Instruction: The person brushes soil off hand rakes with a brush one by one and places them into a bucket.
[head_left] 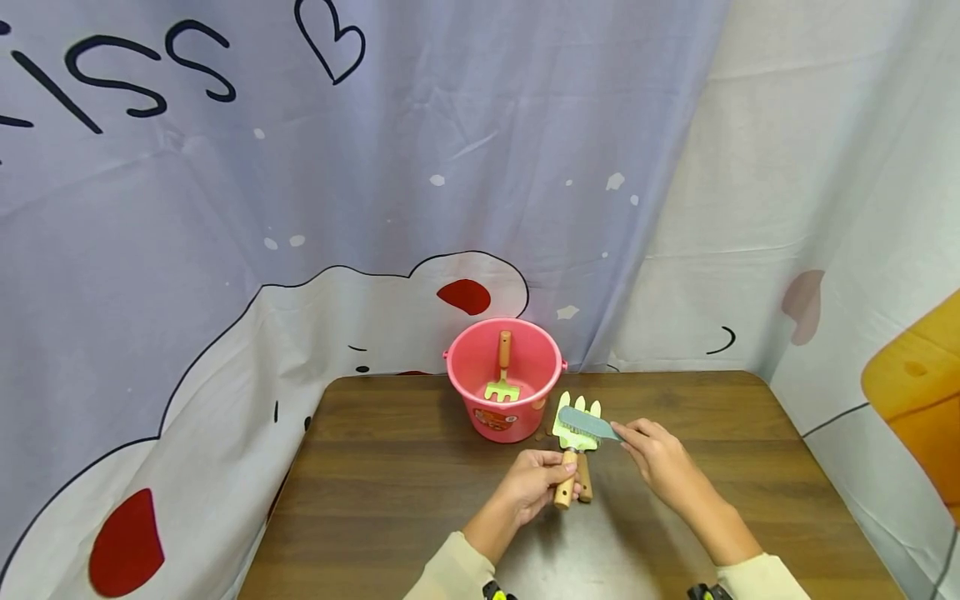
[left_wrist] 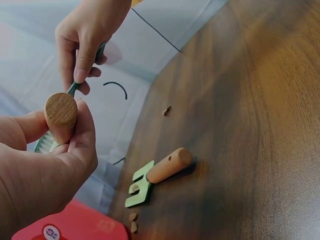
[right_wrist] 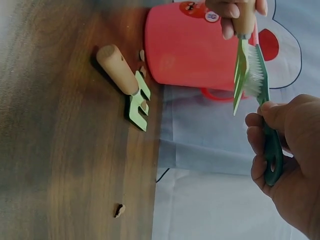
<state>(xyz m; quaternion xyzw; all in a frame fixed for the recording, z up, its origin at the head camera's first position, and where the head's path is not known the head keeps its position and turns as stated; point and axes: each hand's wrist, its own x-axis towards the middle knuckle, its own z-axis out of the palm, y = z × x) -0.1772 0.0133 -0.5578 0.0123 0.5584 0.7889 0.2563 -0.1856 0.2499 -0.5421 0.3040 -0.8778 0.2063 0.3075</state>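
Observation:
My left hand [head_left: 534, 483] grips the wooden handle of a small garden fork [head_left: 564, 493], its light green tines pointing away from me above the table. In my right hand [head_left: 660, 462] is a green brush [head_left: 588, 423], held by its handle. The brush's white bristles [right_wrist: 254, 75] lie against the fork's green head in the right wrist view. Below them, a second small fork [right_wrist: 117, 70] with a wooden handle lies on the table. A pink bucket [head_left: 528, 423] stands just beyond my left hand, with another green fork [head_left: 504, 350] leaning inside it.
Small brown bits [left_wrist: 133, 222] lie beside the bucket and the lying fork. One more dark brown piece [left_wrist: 167, 110] is farther along the wooden table [head_left: 375, 492]. A printed curtain [head_left: 480, 167] hangs behind the table and at its sides.

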